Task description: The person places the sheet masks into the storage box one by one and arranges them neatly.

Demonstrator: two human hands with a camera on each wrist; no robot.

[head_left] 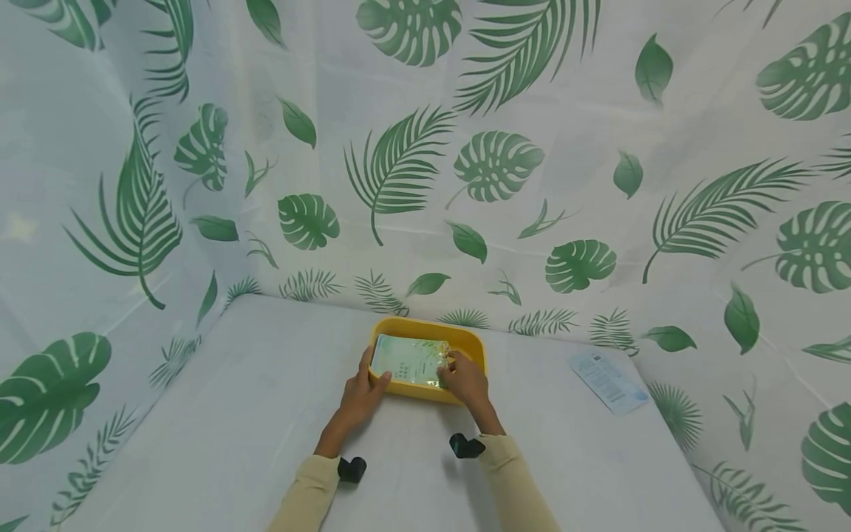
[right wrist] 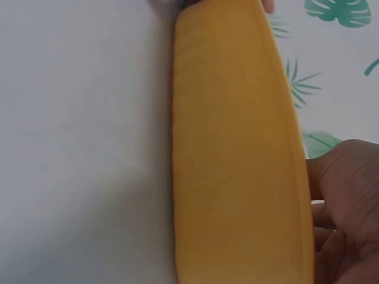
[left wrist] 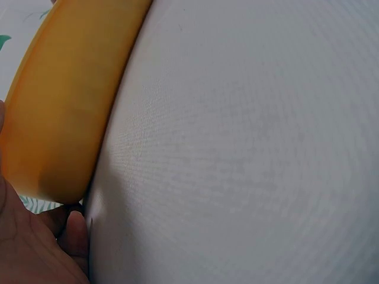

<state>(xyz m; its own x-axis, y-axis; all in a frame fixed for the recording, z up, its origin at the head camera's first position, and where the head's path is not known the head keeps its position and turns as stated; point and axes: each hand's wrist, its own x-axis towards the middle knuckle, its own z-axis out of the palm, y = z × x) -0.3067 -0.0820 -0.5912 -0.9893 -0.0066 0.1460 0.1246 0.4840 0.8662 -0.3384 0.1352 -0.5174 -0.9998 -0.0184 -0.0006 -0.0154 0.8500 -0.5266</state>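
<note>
A yellow plastic tray [head_left: 425, 329] sits toward the back of the white table. Inside it lies a flat, glossy packet [head_left: 407, 359], pale green and white with printed leaves and lettering. My left hand [head_left: 362, 399] grips the tray's left end, thumb over the front corner and fingers along the side. In the left wrist view, that hand [left wrist: 35, 236] is at the end of the tray. At the packet's right edge, my right hand [head_left: 467, 380] pinches it with curled fingers. The right wrist view shows this hand [right wrist: 352, 207] beyond the tray wall [right wrist: 237, 142], fingertips partly hidden.
On the table's right side lies a pale blue printed packet [head_left: 608, 380]. A white sheet with green leaves [head_left: 399, 170] hangs behind the table and along both sides. Black devices [head_left: 467, 446] are worn at both wrists.
</note>
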